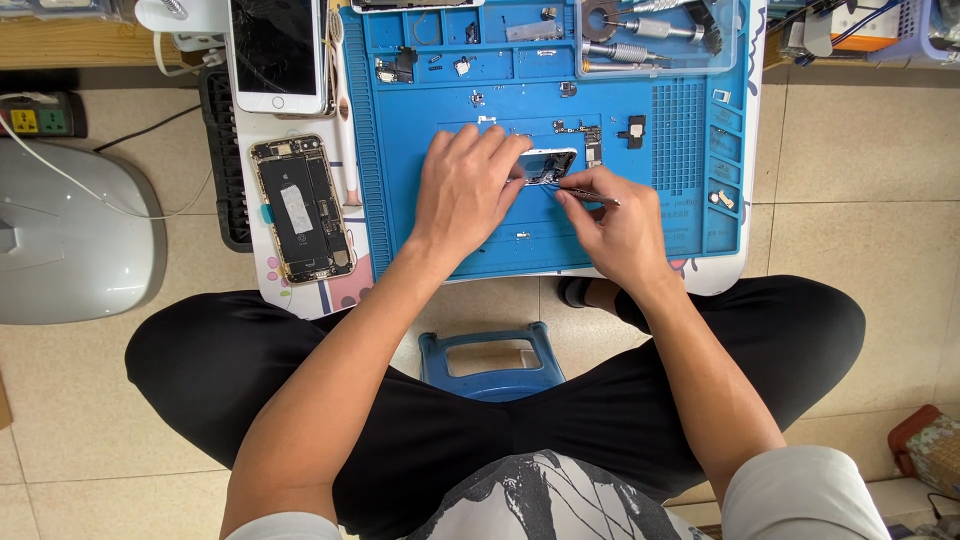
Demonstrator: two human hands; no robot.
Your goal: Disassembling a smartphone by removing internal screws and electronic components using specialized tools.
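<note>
Looking down from the head camera, I saw a blue rubbery work mat (450, 245), ridged along its edges and moulded into small trays, lying on a low white table (300, 290) over a tiled floor. At the mat's centre lay a small white phone part (545, 165) with dark, shiny components inside. My left hand (470, 190) lay flat over its left end, fingers spread and pressing down, so most of the part was hidden and I could not make out its full shape. My right hand (615, 225) sat just to the part's right, fingers pinched together on slim metal tweezers (585, 193) whose tips reached the part's lower edge; what the tips touched was too small to tell. Tiny screws and metal scraps (570, 128) dotted the mat above. To the left, off the mat, lay an opened phone (300, 208) showing a black battery in a gold frame, and above it a white phone with a cracked glass screen (275, 50), cut off at the top. A clear plastic box of steel tools (655, 35) sat at the mat's upper right.
</note>
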